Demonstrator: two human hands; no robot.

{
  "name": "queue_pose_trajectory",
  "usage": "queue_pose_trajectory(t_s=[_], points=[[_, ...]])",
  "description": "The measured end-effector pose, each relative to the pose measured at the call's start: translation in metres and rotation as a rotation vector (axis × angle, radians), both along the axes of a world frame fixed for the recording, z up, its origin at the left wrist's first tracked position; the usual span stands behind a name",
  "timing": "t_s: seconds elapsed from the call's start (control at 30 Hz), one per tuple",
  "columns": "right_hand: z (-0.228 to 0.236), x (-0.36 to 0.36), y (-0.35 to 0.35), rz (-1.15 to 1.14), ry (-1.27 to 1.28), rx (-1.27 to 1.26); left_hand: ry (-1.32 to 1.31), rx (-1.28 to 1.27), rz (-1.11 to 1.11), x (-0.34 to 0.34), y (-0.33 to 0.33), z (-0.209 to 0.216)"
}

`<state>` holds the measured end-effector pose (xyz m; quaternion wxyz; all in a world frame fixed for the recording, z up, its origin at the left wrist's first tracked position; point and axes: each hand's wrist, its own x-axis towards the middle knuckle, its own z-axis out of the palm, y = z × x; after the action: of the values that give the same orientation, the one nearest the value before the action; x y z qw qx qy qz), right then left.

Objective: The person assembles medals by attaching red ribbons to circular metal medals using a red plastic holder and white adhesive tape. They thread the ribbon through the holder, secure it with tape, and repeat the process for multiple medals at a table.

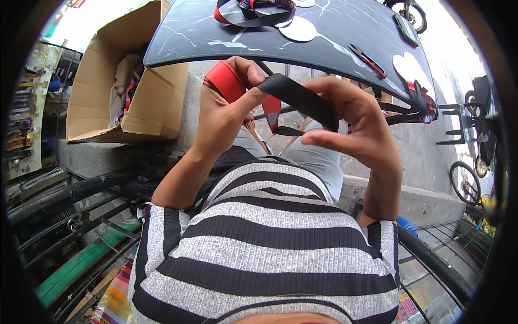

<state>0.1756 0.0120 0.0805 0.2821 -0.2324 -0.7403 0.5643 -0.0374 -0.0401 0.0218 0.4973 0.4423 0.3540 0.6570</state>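
Holds, on the near side of the dark table [186, 33], the red-and-black strap [295, 96], probably light, soft, slightly slippery and best taken across its flat width, pinched in the left hand [225, 112] and meeting the half-curled right hand [360, 110], how firmly impossible to tell.

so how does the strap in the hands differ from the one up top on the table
The held strap runs from left hand to right hand; the table strap lies on the tabletop. The held strap is spread out; the table strap bunches in overlapping loops. Both show red and black.
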Motion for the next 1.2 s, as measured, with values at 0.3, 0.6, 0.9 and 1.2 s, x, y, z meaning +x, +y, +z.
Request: queue_pose_trajectory(t_s=[0.3, 0.6, 0.9, 1.2], points=[[0.007, -0.008, 0.002, -0.077, 0.109, 0.14, 0.133, 0.034, -0.039, 0.0, 0.0, -0.005], [0.069, -0.031, 0.01, 0.04, 0.598, -0.086, 0.17, 0.018, -0.001, 0.001, -0.018, -0.031], [0.111, -0.072, 0.013, 0.145, 0.712, 0.284, 0.321, -0.07, 0.022, 0.008, -0.012, -0.061], [0.103, -0.062, 0.034, 0.119, 0.722, 0.33, 0.144, -0.093, -0.018, 0.029, -0.004, -0.024]])
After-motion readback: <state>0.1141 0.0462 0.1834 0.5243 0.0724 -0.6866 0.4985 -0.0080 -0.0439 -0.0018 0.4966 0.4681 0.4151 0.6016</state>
